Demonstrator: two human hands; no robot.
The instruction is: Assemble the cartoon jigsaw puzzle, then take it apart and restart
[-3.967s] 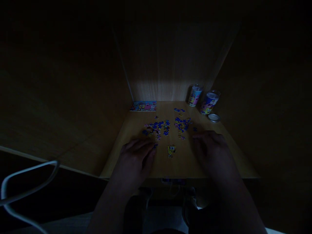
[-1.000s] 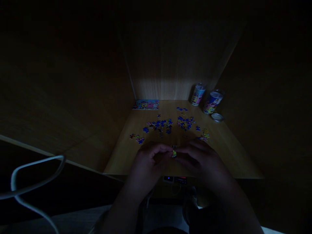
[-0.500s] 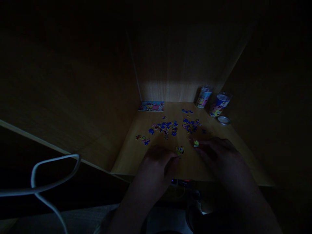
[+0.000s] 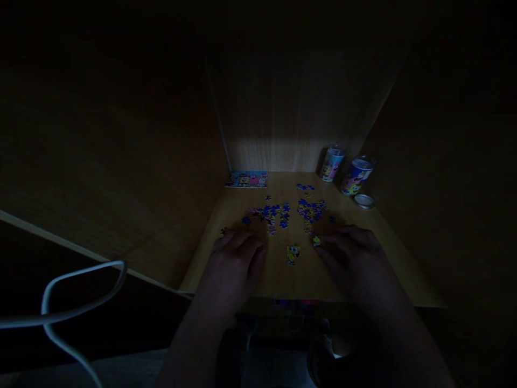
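Observation:
In dim light, my right hand point(image 4: 353, 258) pinches a small yellow jigsaw puzzle piece point(image 4: 316, 241) between thumb and forefinger, just above the wooden surface point(image 4: 278, 277). A few joined yellow puzzle pieces point(image 4: 292, 253) lie between my hands, touched by neither. My left hand point(image 4: 236, 264) rests at the left of the surface with its fingers curled. Its fingertips partly cover some loose pieces there, and I cannot make out whether it holds one. Two loose piles of mostly blue pieces lie beyond, a left pile point(image 4: 270, 214) and a right pile point(image 4: 312, 210).
A flat cartoon picture card point(image 4: 247, 180) lies at the back left. Two cartoon-printed cans, one farther point(image 4: 332, 164) and one nearer point(image 4: 357, 176), stand at the back right beside a round lid point(image 4: 364, 201). Wooden panels enclose the sides and back. A white cable point(image 4: 83, 269) loops at the left.
My left hand has moved left, away from the joined yellow pieces, onto the loose pieces there. My right hand still holds its piece, slightly lower. The whole view has shifted a little.

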